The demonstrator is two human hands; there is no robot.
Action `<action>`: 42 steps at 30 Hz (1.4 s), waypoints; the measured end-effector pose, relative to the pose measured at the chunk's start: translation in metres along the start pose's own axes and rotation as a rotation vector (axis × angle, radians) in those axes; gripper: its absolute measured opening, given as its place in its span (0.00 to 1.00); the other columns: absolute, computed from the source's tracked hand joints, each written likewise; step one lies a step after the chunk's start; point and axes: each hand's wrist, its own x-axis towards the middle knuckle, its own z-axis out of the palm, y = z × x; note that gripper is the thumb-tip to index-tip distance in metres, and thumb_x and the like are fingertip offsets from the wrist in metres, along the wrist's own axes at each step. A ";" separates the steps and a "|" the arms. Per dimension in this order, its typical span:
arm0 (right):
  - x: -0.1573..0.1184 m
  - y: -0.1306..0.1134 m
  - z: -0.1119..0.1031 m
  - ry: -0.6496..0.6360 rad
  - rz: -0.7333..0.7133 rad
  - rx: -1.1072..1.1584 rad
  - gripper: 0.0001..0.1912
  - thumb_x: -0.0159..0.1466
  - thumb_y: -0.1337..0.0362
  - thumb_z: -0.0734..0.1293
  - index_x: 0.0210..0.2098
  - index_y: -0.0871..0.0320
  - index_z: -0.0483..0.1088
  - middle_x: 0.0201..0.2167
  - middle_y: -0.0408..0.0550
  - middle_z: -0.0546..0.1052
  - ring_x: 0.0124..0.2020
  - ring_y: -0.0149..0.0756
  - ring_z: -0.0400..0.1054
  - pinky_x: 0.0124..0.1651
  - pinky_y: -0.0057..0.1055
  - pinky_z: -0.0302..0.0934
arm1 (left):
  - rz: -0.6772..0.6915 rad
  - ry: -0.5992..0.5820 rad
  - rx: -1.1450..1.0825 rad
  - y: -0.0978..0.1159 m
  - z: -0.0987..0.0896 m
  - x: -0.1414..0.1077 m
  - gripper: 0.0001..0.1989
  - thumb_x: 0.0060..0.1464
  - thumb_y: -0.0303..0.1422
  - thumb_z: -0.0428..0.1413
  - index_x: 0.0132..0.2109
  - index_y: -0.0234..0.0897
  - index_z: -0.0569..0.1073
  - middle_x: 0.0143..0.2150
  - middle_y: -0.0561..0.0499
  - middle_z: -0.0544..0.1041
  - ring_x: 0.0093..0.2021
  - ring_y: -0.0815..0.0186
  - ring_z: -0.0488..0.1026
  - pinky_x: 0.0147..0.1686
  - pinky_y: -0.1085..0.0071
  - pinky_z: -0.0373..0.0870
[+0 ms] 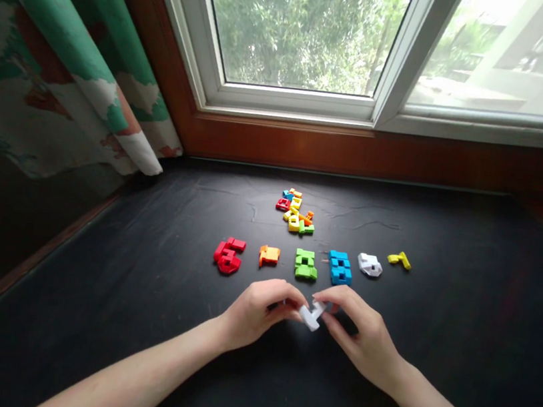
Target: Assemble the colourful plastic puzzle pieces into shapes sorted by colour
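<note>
Between my two hands is a small white plastic toy piece (310,317), angular in shape, held just above the black surface. My left hand (264,310) pinches its left side between thumb and fingers. My right hand (359,334) grips its right side with the fingertips. Just beyond my hands lies a row of plastic toy pieces: a red one shaped like a 6 (229,255), an orange piece (269,256), a green 8-like piece (306,264), a blue 8-like piece (340,268), a white piece (370,265) and a small yellow piece (399,260).
Farther back is a loose pile of small coloured pieces, among them a yellow piece (293,223) and a dark red piece (283,204). The black surface (171,230) ends at a wooden sill (284,145) under a window. A patterned curtain (83,69) hangs at the left.
</note>
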 end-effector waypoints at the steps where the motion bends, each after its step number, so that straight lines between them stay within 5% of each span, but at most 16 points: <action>1: 0.000 0.000 0.000 0.005 0.005 -0.006 0.11 0.68 0.70 0.63 0.48 0.53 0.69 0.40 0.48 0.78 0.39 0.39 0.73 0.41 0.31 0.70 | -0.013 0.008 -0.010 -0.001 0.000 0.000 0.13 0.64 0.40 0.54 0.41 0.33 0.76 0.36 0.46 0.81 0.34 0.65 0.77 0.36 0.73 0.72; 10: -0.002 0.003 0.000 0.057 0.029 -0.057 0.07 0.68 0.70 0.64 0.44 0.55 0.68 0.36 0.45 0.76 0.33 0.34 0.70 0.38 0.27 0.67 | -0.120 0.048 -0.049 0.000 0.001 0.001 0.11 0.63 0.34 0.56 0.49 0.33 0.75 0.39 0.47 0.81 0.35 0.66 0.76 0.37 0.73 0.72; 18: -0.001 0.003 0.001 0.052 0.034 -0.067 0.05 0.67 0.70 0.66 0.42 0.55 0.69 0.34 0.44 0.75 0.33 0.35 0.70 0.37 0.28 0.67 | -0.149 0.026 -0.023 -0.004 0.003 0.000 0.19 0.52 0.35 0.66 0.50 0.35 0.73 0.43 0.47 0.79 0.39 0.64 0.75 0.36 0.72 0.71; 27: -0.001 0.003 0.000 0.022 0.028 -0.044 0.04 0.67 0.70 0.66 0.41 0.55 0.70 0.34 0.45 0.76 0.33 0.34 0.69 0.35 0.28 0.65 | -0.173 0.005 0.007 -0.001 0.002 0.001 0.13 0.57 0.31 0.62 0.49 0.36 0.74 0.42 0.49 0.79 0.38 0.65 0.74 0.37 0.72 0.70; 42: 0.000 0.002 0.000 0.037 -0.009 -0.049 0.01 0.67 0.67 0.68 0.38 0.55 0.70 0.32 0.45 0.75 0.32 0.34 0.69 0.33 0.28 0.65 | -0.179 -0.019 0.006 0.000 0.002 0.001 0.16 0.58 0.31 0.60 0.52 0.33 0.74 0.43 0.46 0.80 0.37 0.65 0.74 0.36 0.72 0.71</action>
